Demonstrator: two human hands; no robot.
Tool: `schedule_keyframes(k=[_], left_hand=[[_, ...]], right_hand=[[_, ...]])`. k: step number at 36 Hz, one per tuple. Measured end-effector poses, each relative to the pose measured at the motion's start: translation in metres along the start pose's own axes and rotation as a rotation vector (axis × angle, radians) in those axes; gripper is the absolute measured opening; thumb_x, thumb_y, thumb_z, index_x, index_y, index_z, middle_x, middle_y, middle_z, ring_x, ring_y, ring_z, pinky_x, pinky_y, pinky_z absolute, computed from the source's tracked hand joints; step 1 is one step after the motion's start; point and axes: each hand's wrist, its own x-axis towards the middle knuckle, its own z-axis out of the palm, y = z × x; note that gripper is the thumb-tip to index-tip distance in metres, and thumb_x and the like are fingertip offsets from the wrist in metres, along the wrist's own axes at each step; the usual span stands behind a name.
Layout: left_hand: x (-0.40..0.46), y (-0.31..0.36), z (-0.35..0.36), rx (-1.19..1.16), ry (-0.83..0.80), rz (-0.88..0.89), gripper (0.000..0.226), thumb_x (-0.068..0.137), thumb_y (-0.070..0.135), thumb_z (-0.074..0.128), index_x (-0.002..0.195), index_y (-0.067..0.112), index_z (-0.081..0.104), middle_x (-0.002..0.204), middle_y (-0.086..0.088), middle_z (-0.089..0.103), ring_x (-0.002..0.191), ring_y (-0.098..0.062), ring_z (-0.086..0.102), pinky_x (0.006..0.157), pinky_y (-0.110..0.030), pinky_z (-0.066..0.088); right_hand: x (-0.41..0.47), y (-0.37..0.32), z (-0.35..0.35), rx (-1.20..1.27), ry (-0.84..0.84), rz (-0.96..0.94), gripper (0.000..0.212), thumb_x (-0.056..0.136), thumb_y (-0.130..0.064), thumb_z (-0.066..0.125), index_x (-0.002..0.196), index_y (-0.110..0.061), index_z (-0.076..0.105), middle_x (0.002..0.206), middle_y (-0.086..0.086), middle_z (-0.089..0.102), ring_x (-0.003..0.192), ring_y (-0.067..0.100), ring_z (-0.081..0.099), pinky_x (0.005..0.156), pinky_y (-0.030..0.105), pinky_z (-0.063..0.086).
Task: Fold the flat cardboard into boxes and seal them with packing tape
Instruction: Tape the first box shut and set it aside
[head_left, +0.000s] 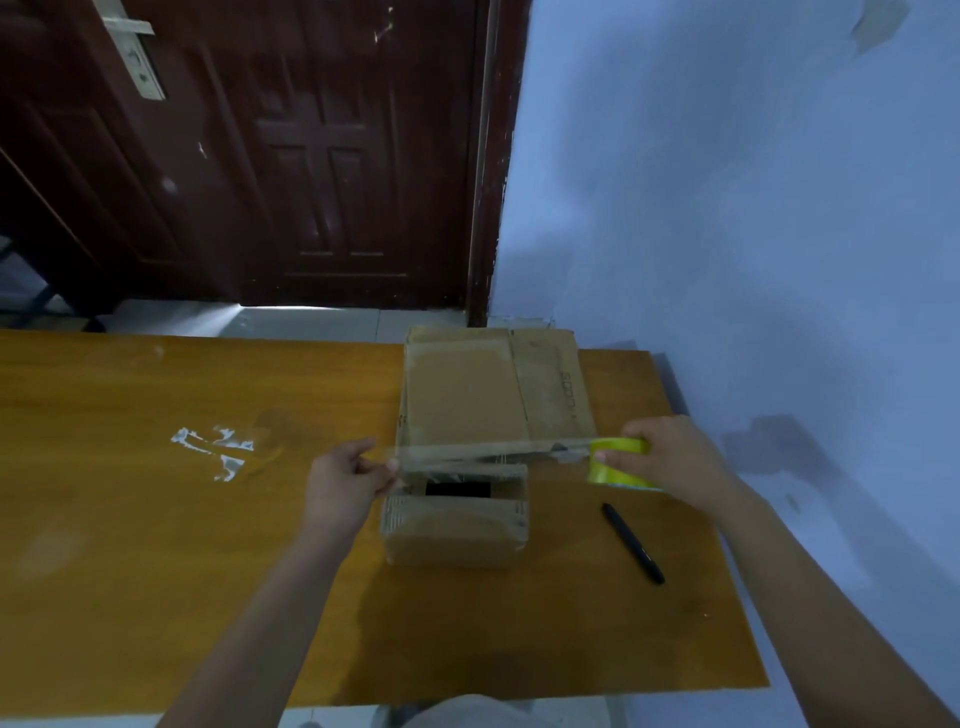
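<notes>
Head view: sealing step. Left hand (345, 470) pinches tape end (387, 457); right hand (670, 460) grips tape roll (618, 462); strip stretched above box (457, 519) near tabletop (156, 519) right edge. Next, likely: lower strip onto flap seam, press flat.

left side: desk (130, 519) bare wood, only tape scraps (213, 451) stuck flat
centre: box (457, 525) w/ flat cardboard (493, 389) behind; stretched tape strip (493, 451) spans above
right: pen (632, 543) lying near box, wall (779, 260) close to desk edge
near edge: open
</notes>
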Motion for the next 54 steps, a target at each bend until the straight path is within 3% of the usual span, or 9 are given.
schedule_keyframes(k=[6,13,20,24,29,38,43,49,54], left_hand=[[0.000,0.001,0.002,-0.056,0.009,-0.001,0.009,0.088,0.009,0.065,0.096,0.005,0.064,0.088,0.000,0.061,0.090,-0.022,0.060,0.094,-0.038,0.048],[-0.002,-0.001,0.002,-0.149,0.008,0.045,0.011,0.089,0.009,0.063,0.079,0.009,0.064,0.082,-0.007,0.063,0.082,-0.022,0.062,0.083,-0.034,0.049],[0.000,-0.004,0.005,-0.127,-0.012,0.073,0.009,0.090,0.009,0.062,0.080,0.009,0.065,0.071,-0.009,0.061,0.061,-0.011,0.062,0.066,-0.026,0.051],[-0.001,-0.012,0.012,-0.090,-0.037,0.086,0.015,0.092,0.010,0.060,0.077,0.009,0.062,0.067,-0.009,0.055,0.062,-0.020,0.051,0.059,-0.028,0.043],[0.003,-0.025,0.019,-0.145,-0.088,0.012,0.012,0.093,0.008,0.056,0.085,0.000,0.059,0.074,-0.013,0.054,0.068,-0.024,0.050,0.073,-0.046,0.049],[0.019,-0.053,0.032,-0.111,-0.116,-0.062,0.010,0.092,0.007,0.057,0.084,0.001,0.061,0.078,-0.005,0.063,0.074,-0.015,0.060,0.080,-0.035,0.051],[0.015,-0.062,0.026,-0.141,-0.136,0.044,0.018,0.093,0.006,0.055,0.076,0.004,0.056,0.079,-0.002,0.060,0.075,-0.016,0.057,0.064,-0.020,0.047],[0.015,-0.074,0.019,-0.274,-0.160,0.106,0.015,0.091,0.007,0.054,0.076,0.003,0.054,0.121,0.010,0.061,0.100,-0.014,0.061,0.078,-0.037,0.049],[0.015,-0.077,0.022,-0.307,-0.116,0.067,0.015,0.091,0.007,0.055,0.076,0.005,0.056,0.108,0.005,0.065,0.093,-0.018,0.061,0.079,-0.041,0.048]], right_hand=[[0.000,-0.006,-0.010,-0.002,0.056,0.009,0.052,0.067,-0.072,0.054,0.053,-0.023,0.043,0.047,-0.006,0.037,0.045,0.011,0.038,0.048,0.030,0.029],[0.004,-0.002,-0.009,-0.011,0.067,-0.004,0.060,0.063,-0.075,0.051,0.055,-0.016,0.044,0.048,-0.005,0.034,0.045,0.011,0.035,0.049,0.030,0.027],[0.009,0.009,-0.005,-0.012,0.062,0.040,0.058,0.071,-0.066,0.059,0.060,-0.009,0.053,0.051,-0.001,0.041,0.048,0.012,0.040,0.049,0.029,0.029],[0.009,0.012,-0.006,-0.015,0.067,0.051,0.052,0.075,-0.059,0.062,0.061,-0.010,0.054,0.052,0.000,0.041,0.048,0.013,0.040,0.050,0.030,0.030],[0.010,0.015,-0.003,0.014,0.061,0.060,0.054,0.075,-0.057,0.064,0.059,-0.007,0.052,0.051,-0.001,0.038,0.048,0.012,0.038,0.050,0.030,0.028],[0.012,0.008,0.010,-0.018,0.004,0.032,0.052,0.077,-0.057,0.063,0.055,-0.016,0.042,0.049,-0.005,0.032,0.046,0.010,0.033,0.049,0.027,0.024],[0.013,0.011,0.011,-0.003,0.002,0.027,0.052,0.076,-0.059,0.061,0.054,-0.016,0.041,0.049,-0.004,0.031,0.046,0.011,0.032,0.049,0.028,0.024],[0.016,0.006,0.017,0.006,-0.009,0.020,0.052,0.080,-0.054,0.063,0.055,-0.015,0.038,0.052,-0.001,0.032,0.048,0.012,0.032,0.050,0.030,0.023],[0.018,0.003,0.020,0.025,-0.034,0.037,0.053,0.081,-0.053,0.063,0.056,-0.016,0.035,0.056,0.003,0.031,0.050,0.013,0.031,0.051,0.030,0.021]])
